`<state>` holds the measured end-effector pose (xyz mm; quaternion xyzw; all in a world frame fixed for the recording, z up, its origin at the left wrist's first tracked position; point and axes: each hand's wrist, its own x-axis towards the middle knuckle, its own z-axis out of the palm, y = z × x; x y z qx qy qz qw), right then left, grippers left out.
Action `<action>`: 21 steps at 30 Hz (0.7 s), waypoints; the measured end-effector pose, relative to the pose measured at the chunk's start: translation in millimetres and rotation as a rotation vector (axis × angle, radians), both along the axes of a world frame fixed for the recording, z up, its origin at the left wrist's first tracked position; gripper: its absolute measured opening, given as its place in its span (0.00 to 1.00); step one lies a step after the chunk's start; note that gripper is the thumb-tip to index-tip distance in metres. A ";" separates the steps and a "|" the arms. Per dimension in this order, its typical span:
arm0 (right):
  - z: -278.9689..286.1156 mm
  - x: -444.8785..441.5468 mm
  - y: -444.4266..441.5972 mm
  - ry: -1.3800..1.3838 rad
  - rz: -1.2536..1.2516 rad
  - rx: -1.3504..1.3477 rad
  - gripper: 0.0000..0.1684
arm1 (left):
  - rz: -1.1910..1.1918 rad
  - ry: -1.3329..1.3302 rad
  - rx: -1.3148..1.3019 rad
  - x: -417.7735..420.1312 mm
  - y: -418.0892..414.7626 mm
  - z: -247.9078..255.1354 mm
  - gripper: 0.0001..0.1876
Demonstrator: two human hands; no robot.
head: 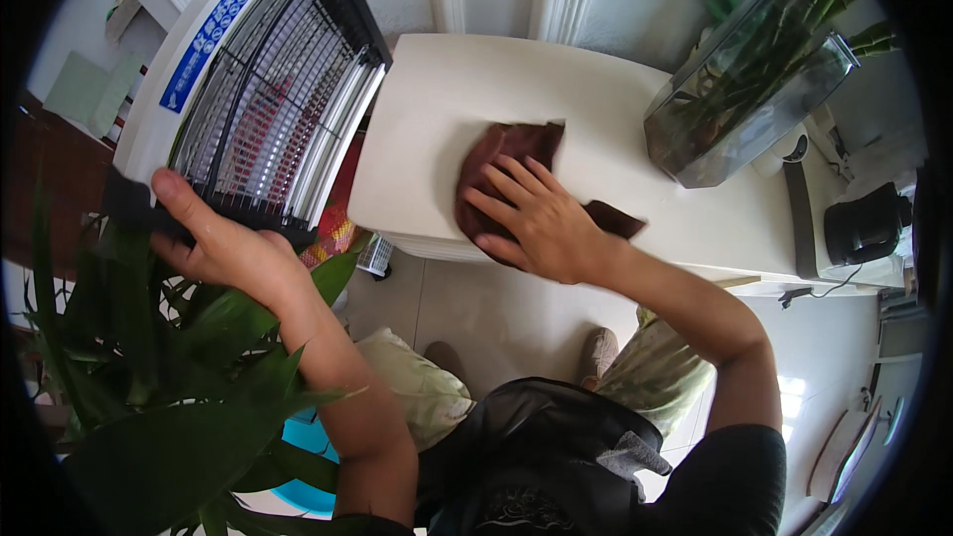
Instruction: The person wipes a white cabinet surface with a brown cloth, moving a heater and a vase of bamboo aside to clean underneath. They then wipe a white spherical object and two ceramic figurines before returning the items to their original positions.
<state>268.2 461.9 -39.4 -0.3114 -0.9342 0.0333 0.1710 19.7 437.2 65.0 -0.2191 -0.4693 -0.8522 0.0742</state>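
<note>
My left hand (238,253) grips the lower end of a white-and-black electric appliance (138,126) with a wire grille, which is tilted to the left of the cabinet. My thumb lies along its edge, and the other fingers are partly hidden behind it. On the cream-coloured cabinet top (417,89), my right hand (547,227) presses down on a crumpled dark red cloth (514,141). The fingers are spread over it, and one corner of the cloth sticks out beside my wrist.
A glass vase (715,134) of green bamboo stalks stands at the right of the cabinet top. Beyond it sits a black device (864,223) with a cable. Long-leaved plants (193,402) crowd my left forearm, above a blue basin (309,461). Tiled floor (476,313) shows below.
</note>
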 end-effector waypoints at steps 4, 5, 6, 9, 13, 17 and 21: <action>-11.8 -48.6 74.2 0.060 0.086 -0.034 0.30 | 0.036 0.025 -0.020 -0.5 2.0 0.2 0.37; -10.3 -60.0 91.1 0.037 0.065 -0.058 0.31 | 0.038 0.028 -0.029 0.4 3.1 -0.3 0.37; -10.9 -73.0 109.0 0.021 -0.007 -0.077 0.32 | 0.042 0.027 -0.048 -1.3 3.0 -0.8 0.36; -13.5 -85.3 155.8 0.021 -0.212 -0.152 0.34 | 0.010 0.030 -0.050 -1.5 5.5 -3.4 0.36; -9.0 -56.4 178.5 0.035 -0.569 -0.111 0.35 | -0.013 0.017 -0.031 -2.4 2.9 -2.6 0.35; -8.4 -1.6 175.7 0.073 -0.944 -0.157 0.35 | -0.031 -0.001 -0.063 -5.7 1.2 -4.7 0.35; -12.4 11.4 139.8 0.067 -1.047 -0.145 0.36 | -0.111 -0.039 -0.028 -4.4 -0.3 -3.9 0.33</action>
